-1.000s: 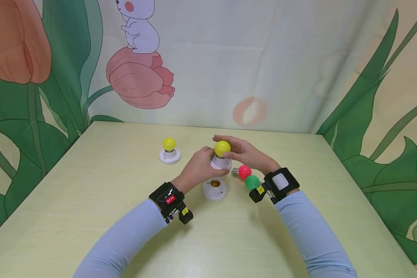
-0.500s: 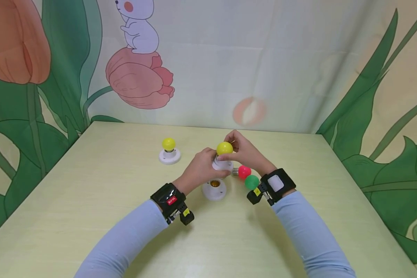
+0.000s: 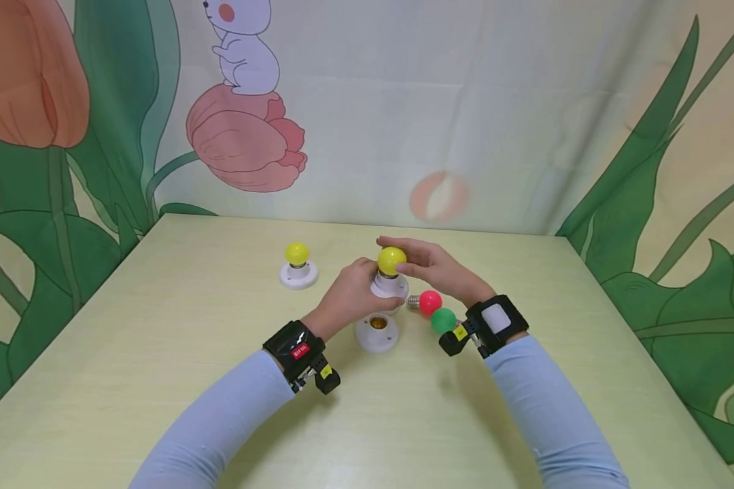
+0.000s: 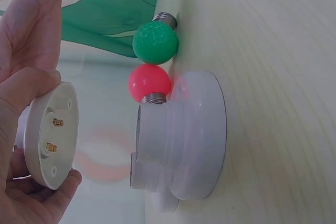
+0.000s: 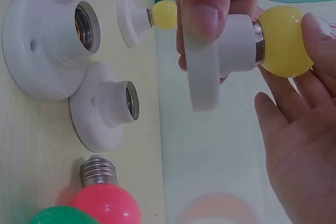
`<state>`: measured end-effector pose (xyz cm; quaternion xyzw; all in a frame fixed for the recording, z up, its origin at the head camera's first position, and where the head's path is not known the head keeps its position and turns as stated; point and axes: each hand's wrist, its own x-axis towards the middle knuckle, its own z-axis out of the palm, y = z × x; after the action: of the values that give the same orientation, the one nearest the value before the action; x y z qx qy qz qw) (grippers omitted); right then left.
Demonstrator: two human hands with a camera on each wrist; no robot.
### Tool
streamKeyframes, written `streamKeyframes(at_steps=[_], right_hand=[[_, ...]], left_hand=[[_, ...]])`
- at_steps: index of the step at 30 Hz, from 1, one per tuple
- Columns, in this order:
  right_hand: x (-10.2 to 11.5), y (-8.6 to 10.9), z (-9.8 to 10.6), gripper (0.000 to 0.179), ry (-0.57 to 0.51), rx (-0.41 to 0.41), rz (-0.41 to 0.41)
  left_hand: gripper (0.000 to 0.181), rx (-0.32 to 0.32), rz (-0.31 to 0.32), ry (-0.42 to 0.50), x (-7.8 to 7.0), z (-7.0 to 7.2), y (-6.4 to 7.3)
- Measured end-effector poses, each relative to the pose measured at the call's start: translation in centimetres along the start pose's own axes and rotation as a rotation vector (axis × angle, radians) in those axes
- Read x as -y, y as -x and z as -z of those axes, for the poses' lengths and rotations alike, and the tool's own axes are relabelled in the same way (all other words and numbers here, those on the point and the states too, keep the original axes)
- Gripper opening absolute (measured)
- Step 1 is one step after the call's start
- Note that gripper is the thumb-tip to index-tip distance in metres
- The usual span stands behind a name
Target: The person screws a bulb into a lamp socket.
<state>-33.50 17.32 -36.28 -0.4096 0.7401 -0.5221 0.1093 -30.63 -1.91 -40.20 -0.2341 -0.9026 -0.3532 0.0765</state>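
Raised over the table, a white lamp socket [image 3: 389, 288] is gripped around its round base by my left hand [image 3: 353, 297]. Its hollow underside with brass contacts faces the left wrist view [image 4: 64, 142]. A yellow light bulb [image 3: 391, 260] sits in this socket, a strip of its metal collar showing in the right wrist view [image 5: 259, 43]. My right hand [image 3: 440, 269] holds the bulb between thumb and fingers, the fingers reaching round its far side. Parts of those fingers are hidden behind the bulb.
Two bulbless white sockets stand below the hands, a nearer socket [image 3: 377, 337] and a farther socket [image 5: 100, 121]. A red bulb [image 3: 431, 303] and a green bulb [image 3: 444, 320] lie to their right. Farther left, another yellow bulb [image 3: 296, 254] stands in its socket [image 3: 300, 277].
Half a second ago my right fingers were bunched at the bulb's right side; now they stretch round its far side again. Bulb and socket have shifted slightly left.
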Motion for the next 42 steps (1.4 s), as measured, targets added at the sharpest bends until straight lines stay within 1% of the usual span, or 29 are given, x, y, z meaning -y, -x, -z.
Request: streamKeyframes(at_steps=[2,5,8,10,12,14,16,18,21,24,27,29,31,34,37,39,42], right_hand=[[0.2,0.0,-0.1,0.044,0.026,-0.037,-0.034],[0.4,-0.2,-0.4,0.041,0.098,-0.127,-0.106],[0.5,-0.4,-0.8,0.043,0.168,-0.207,-0.169],[0.6,-0.5,-1.0,0.046,0.195,-0.240,-0.186],[0.6,-0.6,-1.1,0.047,0.196,-0.254,-0.195],[0.6,-0.7,-1.1,0.049,0.192,-0.245,-0.197],[0.6,-0.6,-0.9,0.051,0.179,-0.211,-0.180],[0.7,-0.5,-0.6,0.055,0.144,-0.158,-0.143],[1.4,-0.2,-0.3,0.059,0.062,-0.061,-0.074],[2.6,0.0,-0.3,0.055,0.003,0.015,-0.036],[3.5,0.1,-0.4,0.049,0.008,0.043,-0.030],[3.7,0.2,-0.5,0.046,0.028,0.037,-0.037],[3.8,0.2,-0.6,0.042,0.057,0.010,-0.055],[4.1,0.1,-0.9,0.037,0.133,-0.065,-0.112],[4.4,-0.1,-1.3,0.037,0.192,-0.141,-0.172],[4.6,-0.2,-1.6,0.038,0.208,-0.174,-0.194],[4.8,-0.2,-1.8,0.040,0.206,-0.192,-0.210]], left_hand=[[0.060,0.002,0.002,0.009,0.0,0.0,0.0],[0.061,0.010,0.010,0.029,-0.1,0.0,0.1],[0.060,0.016,0.015,0.047,-0.1,-0.1,0.1],[0.059,0.015,0.011,0.048,-0.1,-0.2,0.1],[0.058,0.011,0.010,0.043,-0.1,-0.3,0.1],[0.058,0.008,0.007,0.040,0.0,-0.2,0.1],[0.059,0.004,0.002,0.035,0.0,-0.2,0.1],[0.059,-0.002,-0.004,0.028,0.0,-0.1,0.1],[0.060,-0.009,-0.008,0.015,0.1,0.0,0.0],[0.061,-0.010,-0.003,0.009,0.1,0.1,0.0],[0.061,-0.003,0.004,0.011,0.0,0.2,0.0],[0.060,0.004,0.009,0.015,0.0,0.2,0.0],[0.060,0.009,0.013,0.019,0.0,0.1,0.0],[0.061,0.018,0.016,0.024,0.0,0.0,0.1],[0.062,0.023,0.013,0.024,0.0,0.0,0.1],[0.061,0.023,0.011,0.025,0.0,-0.1,0.1],[0.061,0.021,0.009,0.026,0.1,-0.2,0.1]])
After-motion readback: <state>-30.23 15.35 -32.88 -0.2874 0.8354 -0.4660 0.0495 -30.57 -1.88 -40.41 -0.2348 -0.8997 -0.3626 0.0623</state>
